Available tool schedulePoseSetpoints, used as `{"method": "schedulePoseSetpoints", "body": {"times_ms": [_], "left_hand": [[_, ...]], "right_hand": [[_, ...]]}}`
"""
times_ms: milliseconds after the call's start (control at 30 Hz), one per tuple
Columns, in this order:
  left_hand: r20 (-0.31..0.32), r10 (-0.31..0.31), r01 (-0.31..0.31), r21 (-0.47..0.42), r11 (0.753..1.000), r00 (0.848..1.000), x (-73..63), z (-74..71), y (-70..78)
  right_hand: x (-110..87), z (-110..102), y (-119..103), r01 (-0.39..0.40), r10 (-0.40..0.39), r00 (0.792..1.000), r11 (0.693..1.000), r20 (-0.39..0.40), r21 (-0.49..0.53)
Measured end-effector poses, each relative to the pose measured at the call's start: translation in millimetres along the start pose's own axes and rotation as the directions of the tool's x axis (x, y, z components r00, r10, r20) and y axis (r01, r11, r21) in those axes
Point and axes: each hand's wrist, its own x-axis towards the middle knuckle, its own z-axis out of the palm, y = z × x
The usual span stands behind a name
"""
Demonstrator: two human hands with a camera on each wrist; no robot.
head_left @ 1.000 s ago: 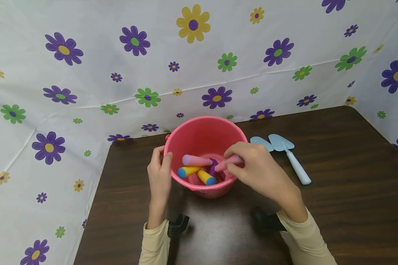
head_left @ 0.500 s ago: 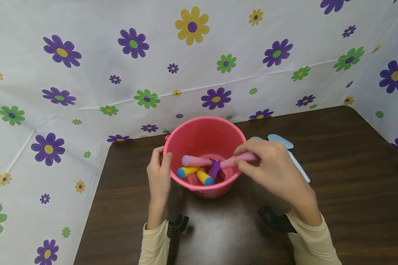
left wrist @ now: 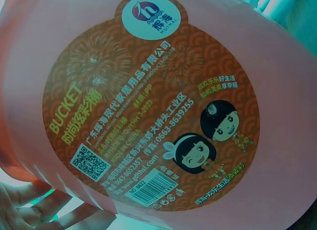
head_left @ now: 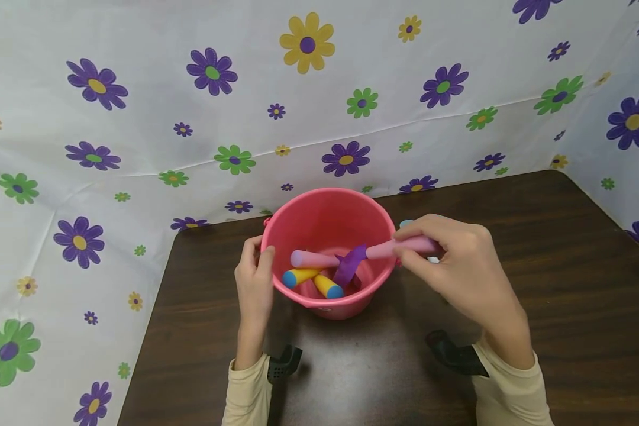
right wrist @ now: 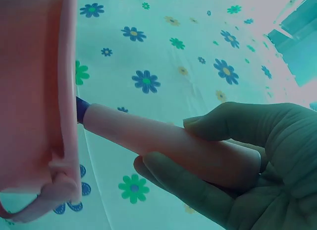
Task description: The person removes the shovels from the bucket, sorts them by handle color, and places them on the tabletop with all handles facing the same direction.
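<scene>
A pink bucket (head_left: 327,204) stands on the table, and my left hand (head_left: 255,284) grips its left rim. Its round printed label (left wrist: 148,111) fills the left wrist view, where the fingers show at lower left. Over the right rim, my right hand (head_left: 458,266) holds a small hand tool by its pink handle (right wrist: 148,136), thumb on one side and fingers on the other. The tool's purple head (head_left: 350,265) is still inside the bucket and blurred, so its shape is unclear. In the bucket lie a lilac handle (head_left: 313,259) and two yellow handles with blue ends (head_left: 327,286).
Behind my right hand a bit of a light blue trowel (head_left: 406,223) shows; most of it is hidden. The dark wooden table (head_left: 202,319) meets a flower-printed white cloth (head_left: 234,118) at its back and left.
My right hand has moved right, drawing the pink-handled tool toward and over the right rim. Its purple head has risen. The hand now covers the blue trowels. My left hand stays on the bucket.
</scene>
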Motion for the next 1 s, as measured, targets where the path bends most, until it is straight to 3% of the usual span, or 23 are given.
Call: {"method": "schedulePoseSetpoints", "body": {"times_ms": [367, 567, 1000], "left_hand": [[0.001, -0.006, 0.006, 0.004, 1.000, 1.000, 0.3, -0.1, 0.1], [0.004, -0.001, 0.001, 0.010, 1.000, 1.000, 0.9, -0.6, 0.1], [-0.001, 0.007, -0.007, 0.003, 1.000, 1.000, 0.1, -0.5, -0.4]], "right_hand": [[-0.8, -12.8, 6.2, 0.048, -0.049, 0.991, 0.999, -0.123, -0.016], [-2.6, -23.4, 7.7, 0.006, -0.015, 0.980, 0.999, -0.201, -0.046], [-10.1, -35.8, 16.7, -0.053, 0.046, 0.925, 0.999, -0.377, -0.008]]}}
